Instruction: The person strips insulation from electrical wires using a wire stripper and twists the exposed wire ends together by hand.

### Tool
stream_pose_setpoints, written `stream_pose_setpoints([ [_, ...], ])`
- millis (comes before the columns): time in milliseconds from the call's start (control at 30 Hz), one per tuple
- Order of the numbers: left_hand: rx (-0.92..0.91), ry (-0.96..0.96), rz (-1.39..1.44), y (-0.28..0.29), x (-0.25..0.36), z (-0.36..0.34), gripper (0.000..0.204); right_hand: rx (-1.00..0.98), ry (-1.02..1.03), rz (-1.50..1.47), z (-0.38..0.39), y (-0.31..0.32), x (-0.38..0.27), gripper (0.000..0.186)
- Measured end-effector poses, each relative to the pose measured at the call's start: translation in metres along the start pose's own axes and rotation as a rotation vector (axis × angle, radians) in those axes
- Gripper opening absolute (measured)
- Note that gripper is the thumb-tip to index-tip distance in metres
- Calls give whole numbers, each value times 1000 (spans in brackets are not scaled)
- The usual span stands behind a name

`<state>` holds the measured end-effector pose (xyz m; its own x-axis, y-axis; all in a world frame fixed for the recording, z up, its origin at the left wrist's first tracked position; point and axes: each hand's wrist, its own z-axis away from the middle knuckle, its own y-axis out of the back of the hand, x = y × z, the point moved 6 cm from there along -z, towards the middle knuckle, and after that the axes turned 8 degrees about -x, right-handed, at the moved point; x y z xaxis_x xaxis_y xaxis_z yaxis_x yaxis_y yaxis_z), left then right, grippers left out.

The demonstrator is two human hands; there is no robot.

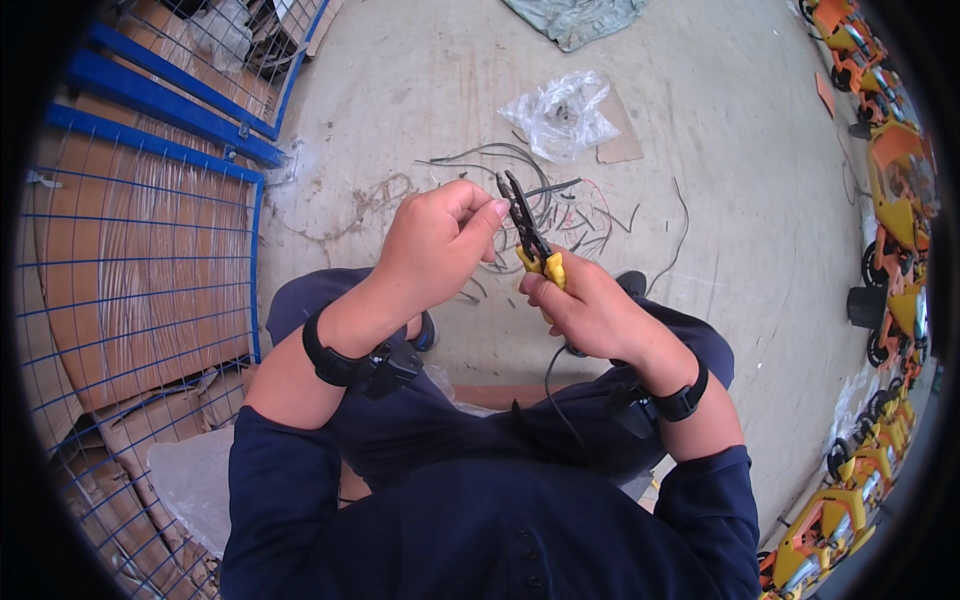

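My right hand (592,308) is wrapped round the yellow handles of a pair of wire strippers (525,215). Their black jaws point up and away from me, slightly parted at the tip. Close beside the jaws, my left hand (440,240) is closed in a pinch, thumb against the curled fingers. Whatever it holds there is too small or hidden to make out. Beyond and below both hands, loose dark wires and cut pieces (600,222) lie scattered on the concrete floor. A dark cable (560,400) hangs below my right hand across my lap.
Clear plastic film (565,118) lies on a piece of cardboard (620,135) farther out. A blue wire-mesh cage (150,240) with wrapped cardboard stands at my left. Yellow and orange ride-on vehicles (898,190) line the right side. A greenish sheet (575,18) lies at the far edge.
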<state>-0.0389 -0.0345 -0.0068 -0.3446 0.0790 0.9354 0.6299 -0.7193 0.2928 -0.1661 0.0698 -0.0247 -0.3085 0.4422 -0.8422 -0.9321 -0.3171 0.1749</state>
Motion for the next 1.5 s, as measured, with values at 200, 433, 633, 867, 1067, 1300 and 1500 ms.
stream_pose_setpoints([
  [200, 1, -2, 0, 0, 0, 0, 20, 1, -5, 7, 0, 0, 0, 31],
  [433, 32, -45, -9, 2, 0, 0, 22, 3, 2, 25, 0, 0, -1, 31],
  [633, -3, -9, -6, 0, -1, -1, 19, 7, -17, 32, 0, 1, -1, 32],
  [867, 33, -63, 1, 1, -3, -2, 22, 7, 12, 2, 0, 0, -1, 32],
  [1067, -2, -10, 19, 0, -1, -1, 19, 4, -20, 15, -1, -1, -1, 29],
  [1300, 1, -9, 16, 1, -1, -1, 19, 72, 51, 28, -2, -2, 1, 28],
  [1500, -7, -14, -1, 1, 2, -1, 18, 100, 24, 59, 0, -2, 0, 29],
])
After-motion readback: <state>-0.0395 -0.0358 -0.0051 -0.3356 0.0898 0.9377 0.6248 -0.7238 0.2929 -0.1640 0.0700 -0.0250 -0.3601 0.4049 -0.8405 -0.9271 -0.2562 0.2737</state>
